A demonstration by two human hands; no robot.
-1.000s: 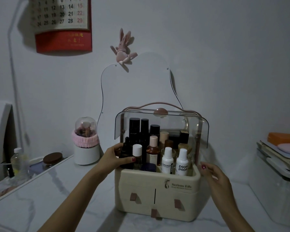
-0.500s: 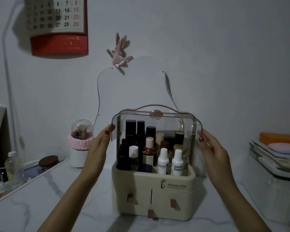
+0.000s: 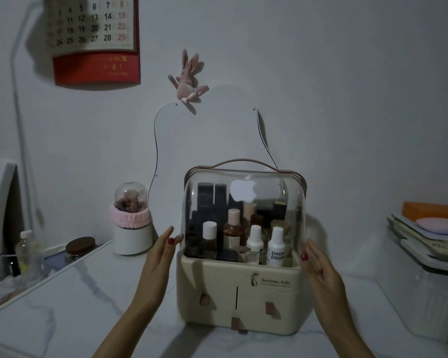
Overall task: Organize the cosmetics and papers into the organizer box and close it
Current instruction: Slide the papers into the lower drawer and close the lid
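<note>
The cream organizer box (image 3: 217, 288) stands on the marble tabletop, filled with several cosmetic bottles (image 3: 276, 248). Its clear domed lid (image 3: 267, 187) is swung down over the bottles and meets the top of the base. A pink handle (image 3: 241, 161) arches over the top. My left hand (image 3: 161, 257) is at the lid's lower left corner, fingers spread, thumb tip touching the edge. My right hand (image 3: 318, 270) lies flat against the box's right side at the seam, fingers extended. No papers are visible.
A white canister (image 3: 131, 236) with a pink band and clear dome stands left of the box. Further left are a brown-lidded jar (image 3: 80, 245) and a plastic bottle (image 3: 26, 244). A stack of trays and books (image 3: 424, 236) sits on a white bin at the right. A mirror (image 3: 204, 135) hangs behind.
Both hands rose to the raised lid's side edges and brought it down over the bottles. The lid has gone from lifted to shut, and the hands now rest at its lower corners.
</note>
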